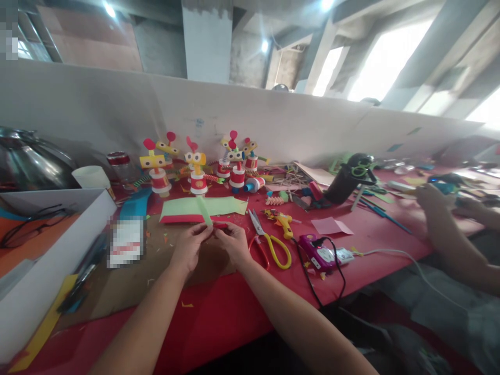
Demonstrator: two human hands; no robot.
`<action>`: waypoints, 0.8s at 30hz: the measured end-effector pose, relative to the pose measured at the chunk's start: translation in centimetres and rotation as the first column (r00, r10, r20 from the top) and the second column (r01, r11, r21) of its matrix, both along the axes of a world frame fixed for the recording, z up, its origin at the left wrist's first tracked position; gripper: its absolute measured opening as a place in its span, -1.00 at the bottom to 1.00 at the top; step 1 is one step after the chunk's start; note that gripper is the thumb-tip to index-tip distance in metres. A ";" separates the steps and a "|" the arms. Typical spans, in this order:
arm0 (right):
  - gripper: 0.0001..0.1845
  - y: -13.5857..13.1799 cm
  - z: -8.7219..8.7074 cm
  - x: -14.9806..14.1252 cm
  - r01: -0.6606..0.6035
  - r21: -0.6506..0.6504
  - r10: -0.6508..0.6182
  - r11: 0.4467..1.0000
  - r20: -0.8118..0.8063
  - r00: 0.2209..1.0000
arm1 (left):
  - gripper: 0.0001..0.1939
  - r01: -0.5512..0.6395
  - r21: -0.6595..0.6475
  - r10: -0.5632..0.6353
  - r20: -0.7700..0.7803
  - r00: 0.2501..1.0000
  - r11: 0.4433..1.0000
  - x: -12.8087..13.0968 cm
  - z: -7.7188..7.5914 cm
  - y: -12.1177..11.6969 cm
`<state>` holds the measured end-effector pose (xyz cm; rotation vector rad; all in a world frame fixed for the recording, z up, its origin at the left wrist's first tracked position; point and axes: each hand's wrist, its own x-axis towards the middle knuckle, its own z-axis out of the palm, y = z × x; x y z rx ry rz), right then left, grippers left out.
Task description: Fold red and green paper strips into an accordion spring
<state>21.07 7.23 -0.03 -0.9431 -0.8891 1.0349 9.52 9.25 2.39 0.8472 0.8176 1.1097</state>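
Above a brown cardboard sheet, my left hand pinches the lower end of a light green paper strip that points up and away. My right hand meets it fingertip to fingertip and pinches a red paper strip. The two strips come together at my fingers; whether they are joined there I cannot tell. Just beyond lies a light green paper sheet with a red edge. Scissors with red and yellow handles lie right of my right hand, beside a yellow glue gun.
Several paper-cup figures stand along the white partition. A purple power strip with cables lies at the right. On the left are a white box and a steel jug. Another person's arm reaches over the table.
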 end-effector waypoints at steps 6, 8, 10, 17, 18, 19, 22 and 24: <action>-0.86 -0.4 0.3 0.1 0.006 0.070 -0.016 0.998 0.141 0.990 | -0.61 -0.051 0.016 0.052 -0.108 0.993 0.999 -0.5 -0.3 0.4; -0.87 -0.5 0.4 0.3 0.074 0.122 -0.102 0.990 0.246 0.964 | -0.61 -0.048 0.016 0.049 -0.098 0.994 0.999 -0.4 -0.4 0.4; -0.83 -0.5 0.5 0.4 0.126 0.136 -0.161 0.983 0.294 0.942 | -0.60 -0.040 0.038 0.044 -0.112 0.993 0.998 -0.3 -0.5 0.3; -0.70 -0.1 0.3 0.2 -0.044 -0.076 0.033 0.996 -0.133 0.990 | -0.63 -0.001 0.035 0.003 -0.052 0.999 0.999 0.4 -1.2 0.0; -0.68 -0.1 0.4 0.1 -0.069 -0.090 0.051 0.994 -0.186 0.981 | -0.64 -0.007 0.011 0.007 -0.028 1.000 1.000 0.4 -1.3 0.1; -0.68 -0.1 0.5 0.1 -0.093 -0.097 0.069 0.991 -0.226 0.972 | -0.65 -0.015 -0.011 0.015 -0.007 1.000 1.000 0.5 -1.4 0.2; -0.69 -0.2 0.8 0.0 -0.138 -0.071 0.116 0.988 -0.250 0.961 | -0.69 -0.022 -0.052 0.025 0.050 0.998 0.998 0.6 -1.6 0.4; -0.69 -0.2 0.8 0.1 -0.132 -0.036 0.122 0.991 -0.202 0.972 | -0.72 -0.017 -0.037 0.020 0.080 0.997 0.999 0.7 -1.7 0.5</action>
